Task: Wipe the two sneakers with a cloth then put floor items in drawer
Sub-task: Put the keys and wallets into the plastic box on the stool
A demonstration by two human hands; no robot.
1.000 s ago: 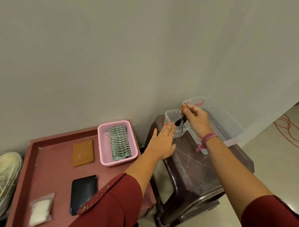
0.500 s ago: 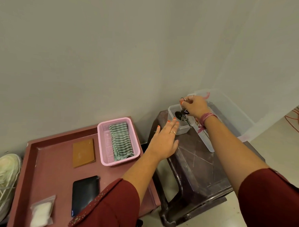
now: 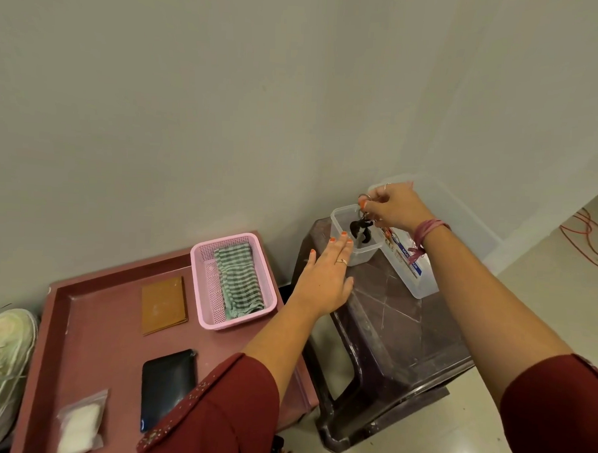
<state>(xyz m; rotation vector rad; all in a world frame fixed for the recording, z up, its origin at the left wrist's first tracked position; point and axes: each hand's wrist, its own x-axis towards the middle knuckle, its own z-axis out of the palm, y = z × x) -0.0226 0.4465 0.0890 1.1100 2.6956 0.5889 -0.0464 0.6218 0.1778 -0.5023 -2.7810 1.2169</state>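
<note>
Right hand (image 3: 392, 210) pinches a key bunch (image 3: 361, 229) by its ring, keys hanging into the small clear tub (image 3: 340, 224) on the dark stool (image 3: 399, 330). Left hand (image 3: 324, 282) flat, fingers straight, fingertips at tub's near wall (contact unclear). Checked cloth (image 3: 240, 280) in pink basket (image 3: 202, 290) left; sneaker (image 3: 0, 357) far left.
</note>
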